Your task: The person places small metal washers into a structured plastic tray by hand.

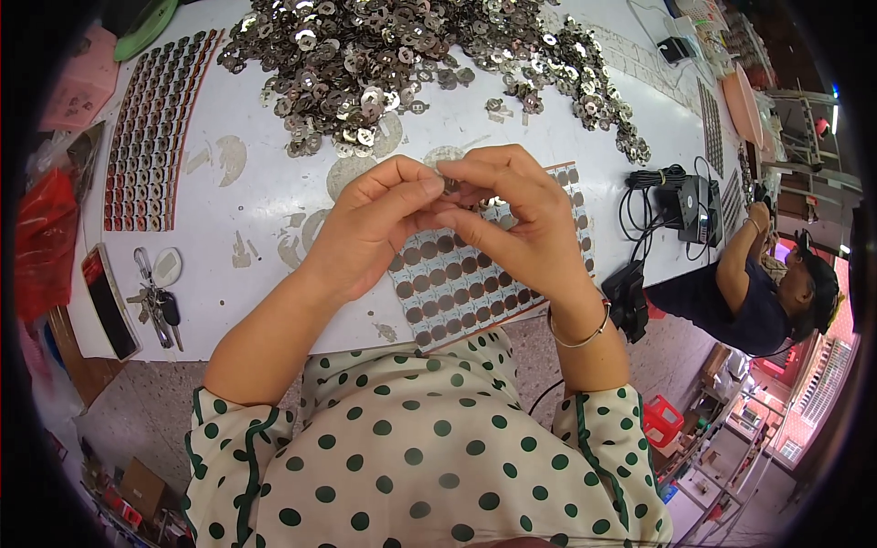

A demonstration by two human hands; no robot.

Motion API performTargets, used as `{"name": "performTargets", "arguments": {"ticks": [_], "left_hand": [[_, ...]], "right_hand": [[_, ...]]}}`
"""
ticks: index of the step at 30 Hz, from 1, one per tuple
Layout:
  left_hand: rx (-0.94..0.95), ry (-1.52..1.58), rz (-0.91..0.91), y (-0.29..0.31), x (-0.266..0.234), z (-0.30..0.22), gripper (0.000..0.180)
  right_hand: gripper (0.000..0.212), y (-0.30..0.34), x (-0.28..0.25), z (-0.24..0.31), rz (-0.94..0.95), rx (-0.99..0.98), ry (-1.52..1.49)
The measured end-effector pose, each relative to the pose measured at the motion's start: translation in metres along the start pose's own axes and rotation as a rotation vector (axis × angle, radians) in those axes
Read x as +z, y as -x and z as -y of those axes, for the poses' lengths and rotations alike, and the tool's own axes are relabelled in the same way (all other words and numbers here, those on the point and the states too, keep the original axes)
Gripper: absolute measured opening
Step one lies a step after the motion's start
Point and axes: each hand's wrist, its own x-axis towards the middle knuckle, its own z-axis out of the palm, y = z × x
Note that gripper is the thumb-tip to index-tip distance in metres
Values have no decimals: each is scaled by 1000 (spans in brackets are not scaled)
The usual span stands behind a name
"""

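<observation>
My left hand (365,219) and my right hand (525,219) meet over the near middle of the white table. Between their fingertips is a small dark metal piece (449,185), pinched from both sides and mostly covered by the fingers. Beneath my hands lies a flat sheet (466,292) with rows of round dark spots, partly hidden by my right hand and wrist. Beyond the hands spreads a large heap of small shiny metal pieces with cut-outs (365,55).
At left lies a board with rows of small round parts (151,137). Nearer are a phone (108,301) and keys (163,306). Black adapters with cables (685,205) sit at right. A co-worker (754,283) is at the table's right side.
</observation>
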Motion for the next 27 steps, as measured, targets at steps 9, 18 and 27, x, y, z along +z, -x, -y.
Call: {"name": "performTargets", "arguments": {"ticks": [9,18,27], "left_hand": [[15,-14,57,1,-3,7,11],[82,-283,-12,3,1,8,8],[480,-1076,37,8,17,11,11]], "right_hand": [[26,9,8,-16,-44,99,-290],[19,17,12,-10,-84,53,-90],[27,20,-4,-23,-202,364,-781]]}}
